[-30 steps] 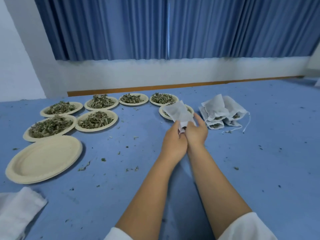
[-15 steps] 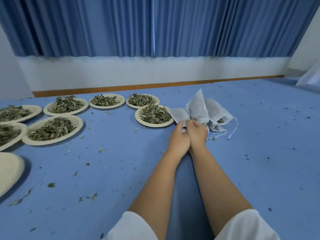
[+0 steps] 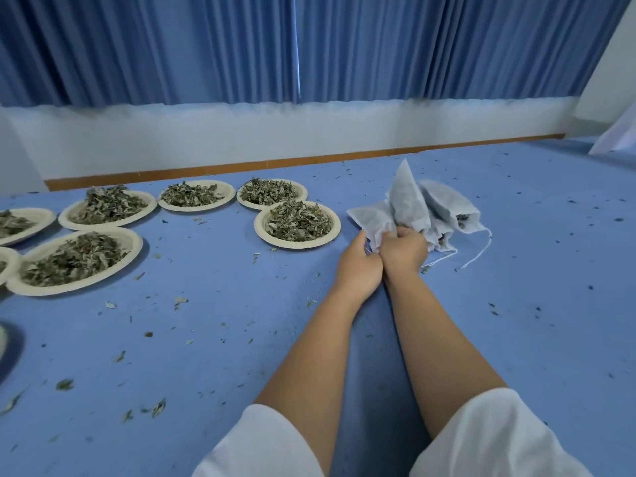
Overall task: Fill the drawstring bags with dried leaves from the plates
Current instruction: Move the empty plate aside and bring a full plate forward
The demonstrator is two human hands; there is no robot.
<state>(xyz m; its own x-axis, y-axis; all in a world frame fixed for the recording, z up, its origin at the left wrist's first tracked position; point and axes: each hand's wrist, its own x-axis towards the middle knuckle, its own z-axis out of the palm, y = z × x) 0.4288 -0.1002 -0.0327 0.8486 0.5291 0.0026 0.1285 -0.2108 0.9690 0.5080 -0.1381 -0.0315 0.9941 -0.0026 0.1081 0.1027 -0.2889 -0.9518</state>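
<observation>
Both hands are out in front over the blue table [image 3: 516, 339], touching each other at the knuckles. The left hand [image 3: 358, 266] has its fingers curled on the mouth end of a white drawstring bag [image 3: 370, 218], thumb along its edge. The right hand [image 3: 402, 251] is closed in a fist on the same bag mouth from the other side. The bag body sticks out past the hands, low over the table; cannot tell how full it is. Just behind and right of it sits a pile of bags [image 3: 444, 203], one standing up on end and one lying with leaf bits showing in its open mouth, loose strings [image 3: 478, 258] trailing on the table. Nearest plate [image 3: 297, 245] is just left of the held bag, apart from it, heaped with dried leaves [image 3: 297, 222]. Other plates [image 3: 74, 285] of leaves sit farther left and back. Leaf crumbs [image 3: 158, 407] are scattered over the table. White sleeves [image 3: 499, 435] at bottom, blue curtain [image 3: 206, 46] behind.
</observation>
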